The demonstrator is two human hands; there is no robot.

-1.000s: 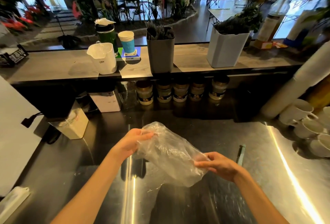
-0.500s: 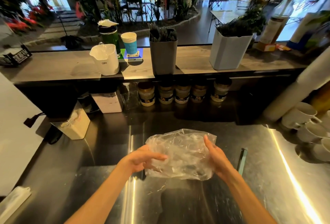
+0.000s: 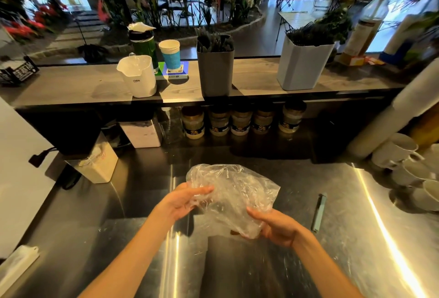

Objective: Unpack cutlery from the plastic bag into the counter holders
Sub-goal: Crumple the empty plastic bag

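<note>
A crumpled clear plastic bag (image 3: 234,194) hangs between both hands above the steel counter (image 3: 356,238); no cutlery shows inside it. My left hand (image 3: 184,201) pinches the bag's upper left part. My right hand (image 3: 276,226) grips its lower right end. On the raised wooden shelf (image 3: 71,88) stand a dark grey holder (image 3: 215,72) full of black cutlery and a light grey holder (image 3: 304,64) with dark cutlery.
A white jug (image 3: 139,76), a green can (image 3: 143,43) and a blue paper cup (image 3: 170,54) stand left on the shelf. Several jars (image 3: 240,121) sit under it. White cups (image 3: 408,162) are stacked at right. A slim grey tool (image 3: 319,212) lies right of the bag.
Both hands keep crumpling the bag. The right hand dropped from the bag's upper right edge to its lower right end; the left hand shifted to the upper left.
</note>
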